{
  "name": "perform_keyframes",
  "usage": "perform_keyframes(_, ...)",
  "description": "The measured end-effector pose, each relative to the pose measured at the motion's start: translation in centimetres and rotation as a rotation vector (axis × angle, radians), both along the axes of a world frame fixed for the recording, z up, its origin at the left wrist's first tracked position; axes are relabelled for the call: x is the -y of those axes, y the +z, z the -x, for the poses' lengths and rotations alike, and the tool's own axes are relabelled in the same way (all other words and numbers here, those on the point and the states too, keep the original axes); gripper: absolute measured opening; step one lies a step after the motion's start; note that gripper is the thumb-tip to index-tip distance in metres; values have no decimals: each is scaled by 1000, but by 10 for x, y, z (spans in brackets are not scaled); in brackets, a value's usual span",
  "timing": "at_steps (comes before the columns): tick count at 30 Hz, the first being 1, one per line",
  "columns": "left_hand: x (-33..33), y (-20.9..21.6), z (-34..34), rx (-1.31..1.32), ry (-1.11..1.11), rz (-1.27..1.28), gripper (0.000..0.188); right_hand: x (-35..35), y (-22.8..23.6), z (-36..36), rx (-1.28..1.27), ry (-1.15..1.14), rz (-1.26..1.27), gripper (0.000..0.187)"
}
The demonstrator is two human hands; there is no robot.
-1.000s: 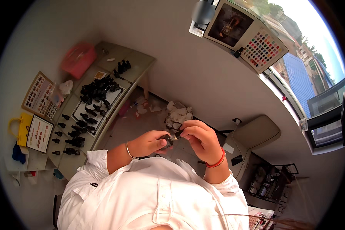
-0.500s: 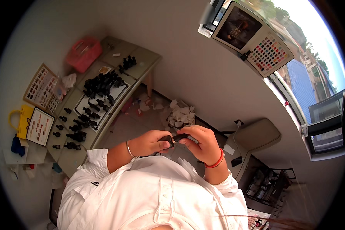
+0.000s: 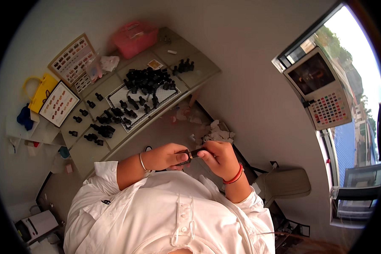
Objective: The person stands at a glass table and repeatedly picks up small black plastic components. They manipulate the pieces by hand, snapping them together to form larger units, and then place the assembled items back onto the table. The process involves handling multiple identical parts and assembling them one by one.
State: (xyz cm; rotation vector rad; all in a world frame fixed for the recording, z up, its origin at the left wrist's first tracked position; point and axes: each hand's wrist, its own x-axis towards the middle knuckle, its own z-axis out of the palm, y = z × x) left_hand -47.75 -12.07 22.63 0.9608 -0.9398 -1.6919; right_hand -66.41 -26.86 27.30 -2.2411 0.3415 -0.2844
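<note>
From my remote seat, the biggest thing I see is the tiled table [image 3: 84, 154], its long near edge slanting up to the right-hand corner. A white patterned mat [image 3: 165, 99] lies along that edge, and a pink box [image 3: 135, 40] sits at the far edge, toward the right. I make out a heap of black bottles [image 3: 148, 80] across the mat's far side, with loose black bottles [image 3: 83, 112] scattered by the table's left end. Off the near edge, above the floor, my left hand [image 3: 167, 156] wraps closely around a small dark bottle [image 3: 187, 153], thumb across it. My right hand [image 3: 220, 161] pinches a slim black cap [image 3: 197, 152] between thumb and curled fingers. The cap lines up with the bottle's neck; whether it is screwed tight I can't tell.
</note>
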Motion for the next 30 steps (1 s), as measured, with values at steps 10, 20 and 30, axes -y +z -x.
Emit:
perform_keyframes(10, -65, -6, -142, -202, 130, -221, 75, -17, -1, -190, 45, 291, -414, 19)
perform_keyframes(20, -124, -26, -241, -692, 101, -219, 68, -69, -22, -322, 95, 403, -539, 13)
perform_keyframes(30, -161, -44, -281, -835, 257, -160, 68, -97, -47, -394, 73, 553, -704, 16)
